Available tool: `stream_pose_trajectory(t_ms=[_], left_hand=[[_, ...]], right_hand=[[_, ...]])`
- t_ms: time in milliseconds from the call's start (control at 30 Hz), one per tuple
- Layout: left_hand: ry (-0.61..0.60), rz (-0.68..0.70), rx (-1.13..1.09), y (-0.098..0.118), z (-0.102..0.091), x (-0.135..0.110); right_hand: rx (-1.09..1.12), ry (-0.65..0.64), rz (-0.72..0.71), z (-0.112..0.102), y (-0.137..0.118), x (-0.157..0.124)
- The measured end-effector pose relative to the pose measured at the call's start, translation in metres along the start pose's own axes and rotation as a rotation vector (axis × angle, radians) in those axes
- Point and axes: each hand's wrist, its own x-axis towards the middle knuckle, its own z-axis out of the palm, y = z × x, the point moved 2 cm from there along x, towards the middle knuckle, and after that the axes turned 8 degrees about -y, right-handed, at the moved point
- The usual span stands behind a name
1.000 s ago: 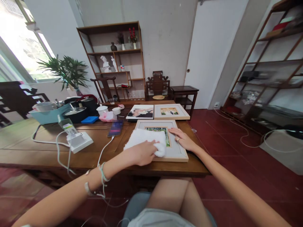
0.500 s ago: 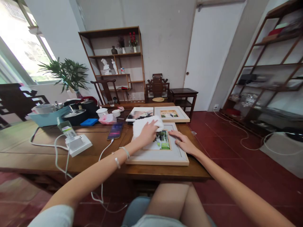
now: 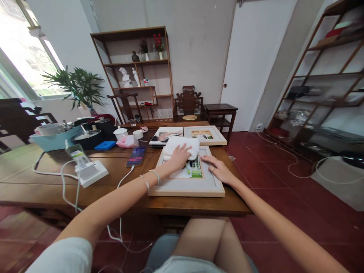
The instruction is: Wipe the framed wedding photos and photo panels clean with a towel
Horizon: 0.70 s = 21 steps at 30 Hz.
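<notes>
A light wooden picture frame (image 3: 187, 192) with a wide white mat lies flat near the table's front edge. Inside its inner border is a photo (image 3: 195, 172) with green and white areas, partly covered. My left hand (image 3: 179, 157) presses a folded white cloth (image 3: 182, 144) onto the upper part of the frame, fingers bent over the cloth. On the frame's right side rests my right hand (image 3: 222, 170), its fingers extended over the mat and border, with a ring on one finger.
Behind lie another framed photo (image 3: 204, 136) and a white-edged picture (image 3: 165, 133). Left on the wooden table (image 3: 119, 193) are a phone (image 3: 135, 156), a power strip (image 3: 92, 173) with trailing white cables, a blue box (image 3: 105, 145), cups and pots.
My left hand has slid the cloth slightly to the right across the frame, and the cloth now looks more bunched. My right hand stays on the frame's right side. The view has shifted slightly.
</notes>
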Motion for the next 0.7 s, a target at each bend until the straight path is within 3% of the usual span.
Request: stream_pose_trajectory(t_ms=[200,333,533,700], left_hand=[[-0.042,-0.121,0.028,-0.044,0.001,-0.035],[-0.034,-0.166,0.013,-0.057,0.005,-0.049],[-0.004,-0.113,-0.064,-0.045,0.01,-0.056],[-0.054,-0.02,-0.146,-0.012,-0.011,-0.093]], right_hand=[[0.031,0.014,0.024,0.001,0.004,0.0],[0.019,0.012,0.022,0.002,0.004,-0.001],[-0.01,0.005,0.015,0.001,0.001,-0.002],[-0.021,-0.002,0.006,0.001,0.003,-0.002]])
